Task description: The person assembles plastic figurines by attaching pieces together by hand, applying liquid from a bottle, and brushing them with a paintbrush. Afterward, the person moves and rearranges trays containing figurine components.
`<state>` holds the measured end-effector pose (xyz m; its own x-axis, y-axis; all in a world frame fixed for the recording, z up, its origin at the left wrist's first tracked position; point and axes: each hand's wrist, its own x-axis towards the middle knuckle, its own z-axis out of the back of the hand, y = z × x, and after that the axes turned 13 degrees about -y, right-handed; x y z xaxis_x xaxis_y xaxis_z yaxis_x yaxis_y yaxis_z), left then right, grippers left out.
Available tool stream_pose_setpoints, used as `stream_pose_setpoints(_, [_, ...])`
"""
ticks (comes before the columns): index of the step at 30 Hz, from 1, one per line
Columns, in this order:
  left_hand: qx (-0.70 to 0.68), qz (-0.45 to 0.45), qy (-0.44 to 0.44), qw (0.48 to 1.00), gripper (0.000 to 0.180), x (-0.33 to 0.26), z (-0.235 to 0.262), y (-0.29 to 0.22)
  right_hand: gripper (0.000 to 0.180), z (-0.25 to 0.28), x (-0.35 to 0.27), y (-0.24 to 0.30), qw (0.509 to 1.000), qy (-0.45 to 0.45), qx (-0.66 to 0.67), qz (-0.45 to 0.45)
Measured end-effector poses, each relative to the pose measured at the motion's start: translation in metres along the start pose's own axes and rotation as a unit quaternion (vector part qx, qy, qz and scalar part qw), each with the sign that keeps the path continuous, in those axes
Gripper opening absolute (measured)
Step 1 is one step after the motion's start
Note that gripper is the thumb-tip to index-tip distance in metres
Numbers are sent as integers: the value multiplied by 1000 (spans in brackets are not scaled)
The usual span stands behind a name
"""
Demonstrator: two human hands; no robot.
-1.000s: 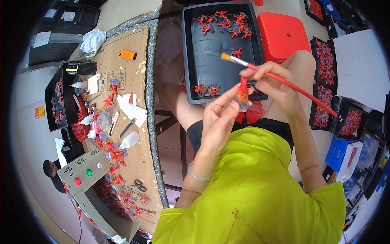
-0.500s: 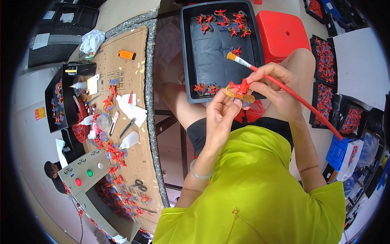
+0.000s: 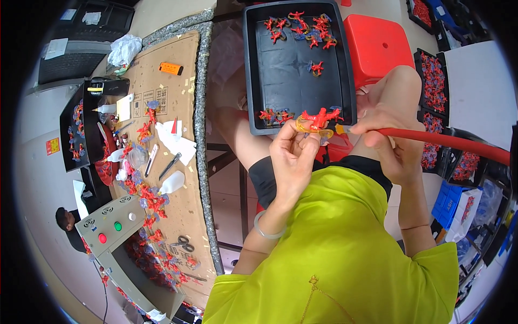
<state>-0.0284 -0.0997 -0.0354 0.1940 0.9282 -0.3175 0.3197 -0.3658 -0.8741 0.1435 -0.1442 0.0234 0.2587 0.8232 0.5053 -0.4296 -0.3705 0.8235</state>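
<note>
A small red figurine [image 3: 319, 117] with a yellow and clear purplish base is pinched in the fingertips of my left hand [image 3: 291, 159], above the near edge of a black tray [image 3: 252, 70]. My right hand [image 3: 392, 141] grips a red-handled paintbrush [image 3: 437, 136] with its bristles at the figurine's right side; whether they touch it, I cannot tell. The brush handle points out to the right. Inside the tray, similar red figurines lie in a group at the far end [image 3: 322, 29], with one alone [image 3: 317, 68] at mid-tray and a few at the near left corner.
A red stool [image 3: 377, 46] stands right of the tray. On the cardboard-topped table [image 3: 189, 216] at left are several figurines, scissors [image 3: 184, 244], a white bottle [image 3: 172, 182], a pen and an orange box [image 3: 171, 68]. A grey machine [image 3: 110, 224] stands there; a person [image 3: 67, 221] is beyond it.
My right hand has turned the brush round, so its bristles now point left at the figurine instead of up over the tray. My right fingers have come away from the figurine; the left still holds it.
</note>
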Motion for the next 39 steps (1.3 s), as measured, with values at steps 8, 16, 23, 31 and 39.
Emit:
stream_pose_setpoints(8, [59,-31,-10,998,6,-3,-2,-5,19,0,6,0,995,93,-25,25])
stream_pose_setpoints(16, [89,-29,-6,996,5,-1,-3,-4,14,3,11,-3,995,88,35,12])
stream_pose_setpoints(23, [92,-35,-14,995,4,1,6,-10,29,-9,20,-4,993,90,75,-2])
stream_pose_setpoints(31, [-85,37,-23,995,5,4,33,2,23,-28,57,-3,984,36,112,-133])
stream_pose_setpoints(39, [-141,-37,-98,985,4,-2,109,17,15,-273,133,22,949,210,232,29])
